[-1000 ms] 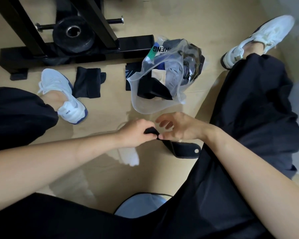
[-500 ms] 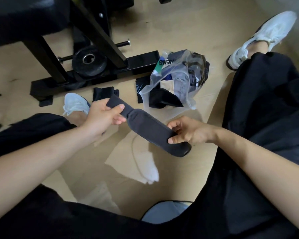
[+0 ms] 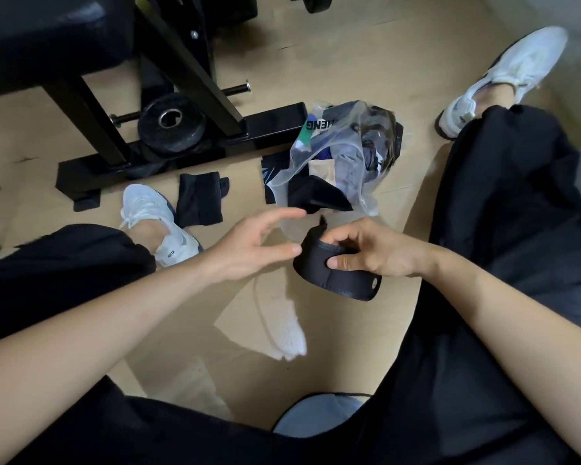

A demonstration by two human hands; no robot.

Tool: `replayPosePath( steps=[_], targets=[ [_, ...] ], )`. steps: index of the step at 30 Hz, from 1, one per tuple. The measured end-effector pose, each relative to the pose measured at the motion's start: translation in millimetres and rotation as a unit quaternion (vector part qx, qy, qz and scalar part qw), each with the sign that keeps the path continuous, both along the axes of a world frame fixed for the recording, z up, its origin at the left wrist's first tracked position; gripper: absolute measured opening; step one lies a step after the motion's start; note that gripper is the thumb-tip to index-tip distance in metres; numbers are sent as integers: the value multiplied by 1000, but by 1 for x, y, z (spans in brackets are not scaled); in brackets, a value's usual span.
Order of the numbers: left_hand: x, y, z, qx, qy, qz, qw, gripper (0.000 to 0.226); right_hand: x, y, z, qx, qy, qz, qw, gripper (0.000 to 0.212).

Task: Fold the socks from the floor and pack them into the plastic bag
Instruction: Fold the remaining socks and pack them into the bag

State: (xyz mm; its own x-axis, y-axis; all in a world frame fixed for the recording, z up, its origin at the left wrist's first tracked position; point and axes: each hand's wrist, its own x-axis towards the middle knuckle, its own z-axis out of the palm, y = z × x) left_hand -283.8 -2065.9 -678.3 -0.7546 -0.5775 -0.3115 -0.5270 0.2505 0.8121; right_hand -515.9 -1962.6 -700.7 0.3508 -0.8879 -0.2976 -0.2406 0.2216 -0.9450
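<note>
While the right hand pinches a black sock doubled over on itself, thumb on its outer face and fingers curled into the fold, the left hand hovers just beside it, fingers spread and holding nothing. The sock hangs above the floor, near the mouth of the plastic bag. By the look of it, the job is partly done. The clear bag lies slumped on its side and holds a bundle of dark and grey pieces with something beige among them, and a black piece juts from its opening. Left to pack seem to be the sock in hand, a folded black sock lying beside the left shoe, a dark striped one half under the bag's edge, and a white sock flat on the floor nearer the person.
</note>
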Motion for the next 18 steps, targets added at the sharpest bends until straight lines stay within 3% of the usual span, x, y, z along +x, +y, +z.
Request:
replayPosePath(
  steps=[4,8,13,18],
  targets=[
    [-7,8,-8,-29,-31,-78,996,37,1,2,2,-7,24,27,999,13],
    [-1,4,-6,51,-53,-18,997,19,-4,2,3,15,48,-7,999,9],
    [4,-3,-7,5,-138,1,990,17,-11,0,10,14,123,-38,992,9],
    [5,-9,-10,-27,-155,114,981,17,-17,-1,2,1,121,-87,989,7]
  ],
)
